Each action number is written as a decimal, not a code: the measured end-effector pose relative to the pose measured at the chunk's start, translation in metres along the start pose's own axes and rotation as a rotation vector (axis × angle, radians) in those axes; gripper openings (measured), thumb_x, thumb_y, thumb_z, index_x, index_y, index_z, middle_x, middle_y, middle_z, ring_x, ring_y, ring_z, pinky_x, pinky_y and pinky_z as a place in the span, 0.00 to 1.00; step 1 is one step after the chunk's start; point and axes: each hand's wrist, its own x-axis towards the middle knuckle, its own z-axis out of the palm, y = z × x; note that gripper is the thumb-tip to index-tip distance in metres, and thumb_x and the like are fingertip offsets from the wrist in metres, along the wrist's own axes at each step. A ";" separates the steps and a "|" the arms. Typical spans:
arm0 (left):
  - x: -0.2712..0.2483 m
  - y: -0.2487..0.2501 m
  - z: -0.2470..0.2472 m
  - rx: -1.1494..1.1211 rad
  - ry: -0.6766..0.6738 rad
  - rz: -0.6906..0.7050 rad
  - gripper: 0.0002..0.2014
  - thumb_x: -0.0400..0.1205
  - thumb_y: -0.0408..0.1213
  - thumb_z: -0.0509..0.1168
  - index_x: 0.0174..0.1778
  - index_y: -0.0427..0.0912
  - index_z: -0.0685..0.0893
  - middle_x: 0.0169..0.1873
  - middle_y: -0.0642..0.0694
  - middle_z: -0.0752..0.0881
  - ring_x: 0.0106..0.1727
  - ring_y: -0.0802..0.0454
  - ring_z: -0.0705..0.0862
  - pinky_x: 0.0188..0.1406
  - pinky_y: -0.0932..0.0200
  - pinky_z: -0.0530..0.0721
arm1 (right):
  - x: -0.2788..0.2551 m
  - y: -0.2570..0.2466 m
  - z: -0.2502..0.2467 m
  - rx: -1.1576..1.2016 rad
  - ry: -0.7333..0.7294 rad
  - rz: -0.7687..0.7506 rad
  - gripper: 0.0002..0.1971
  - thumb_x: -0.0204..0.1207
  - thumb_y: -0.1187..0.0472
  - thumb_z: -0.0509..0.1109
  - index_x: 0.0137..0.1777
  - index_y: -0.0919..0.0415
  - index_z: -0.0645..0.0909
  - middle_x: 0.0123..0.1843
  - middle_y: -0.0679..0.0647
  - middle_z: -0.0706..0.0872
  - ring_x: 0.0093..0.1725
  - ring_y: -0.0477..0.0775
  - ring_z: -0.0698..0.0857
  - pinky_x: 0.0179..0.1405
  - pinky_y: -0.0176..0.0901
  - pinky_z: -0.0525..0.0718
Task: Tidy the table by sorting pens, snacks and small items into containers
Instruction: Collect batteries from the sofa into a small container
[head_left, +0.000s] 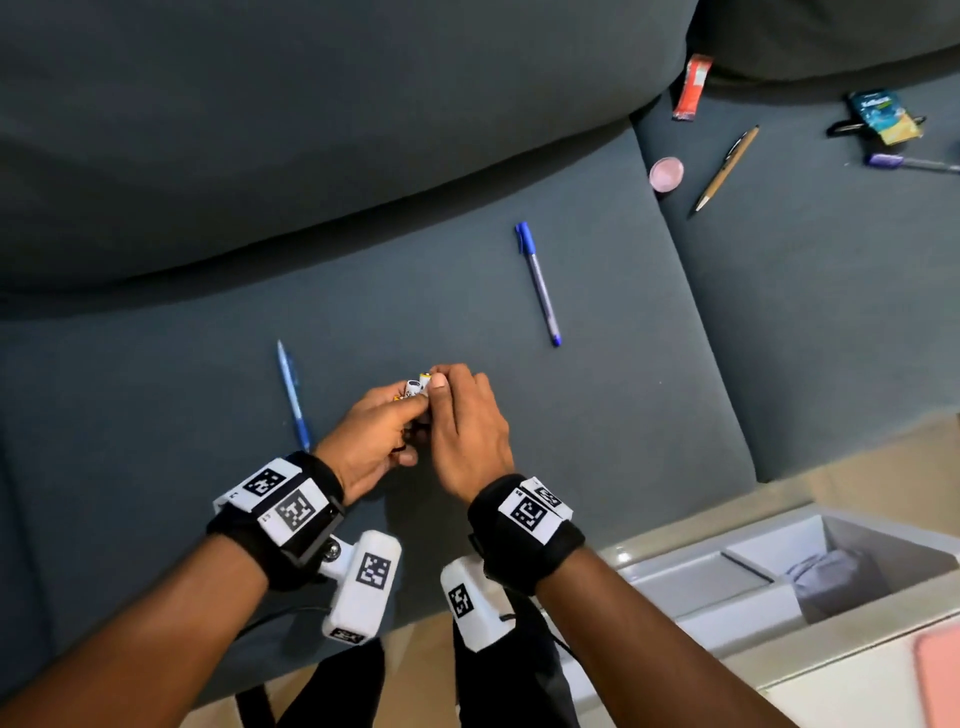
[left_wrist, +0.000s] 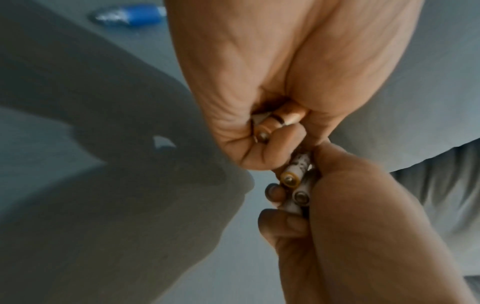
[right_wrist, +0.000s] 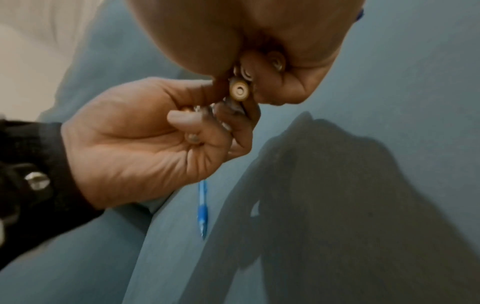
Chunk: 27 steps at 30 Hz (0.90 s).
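Note:
Both hands meet above the dark grey sofa seat (head_left: 597, 415), holding a bunch of small batteries (head_left: 417, 387). My left hand (head_left: 408, 415) curls its fingers round a copper-coloured battery (left_wrist: 280, 121) and others (right_wrist: 192, 137). My right hand (head_left: 441, 387) pinches several white batteries (left_wrist: 296, 174), whose ends (right_wrist: 239, 90) show under its palm. Pens lie on the seat: a blue one (head_left: 293, 395) to the left of the hands and a blue-capped one (head_left: 537, 283) further back.
At the back right lie a wooden pen (head_left: 724, 169), a pink round lid (head_left: 666, 174), a red snack packet (head_left: 691, 87), a teal packet (head_left: 885, 115) and a purple marker (head_left: 904, 162). A white compartment organiser (head_left: 727, 618) stands at the lower right.

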 end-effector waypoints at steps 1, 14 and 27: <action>-0.008 -0.006 -0.009 -0.017 0.018 0.004 0.11 0.87 0.33 0.57 0.51 0.45 0.85 0.30 0.49 0.78 0.28 0.59 0.75 0.21 0.66 0.65 | -0.008 -0.005 0.010 -0.013 0.005 -0.012 0.13 0.89 0.48 0.51 0.59 0.50 0.76 0.51 0.51 0.77 0.50 0.53 0.81 0.56 0.46 0.77; -0.105 -0.077 -0.104 -0.208 0.019 -0.014 0.11 0.88 0.38 0.56 0.54 0.44 0.84 0.30 0.50 0.86 0.30 0.59 0.82 0.25 0.67 0.78 | -0.112 -0.034 0.134 -0.020 0.134 -0.111 0.22 0.86 0.45 0.46 0.54 0.57 0.78 0.46 0.51 0.73 0.44 0.52 0.77 0.49 0.45 0.76; -0.160 -0.148 -0.122 -0.494 -0.058 -0.125 0.26 0.85 0.60 0.50 0.48 0.42 0.84 0.40 0.46 0.89 0.42 0.53 0.90 0.45 0.60 0.88 | -0.203 -0.013 0.169 -0.369 0.011 -0.162 0.31 0.79 0.32 0.44 0.67 0.49 0.75 0.57 0.54 0.77 0.53 0.60 0.76 0.46 0.53 0.78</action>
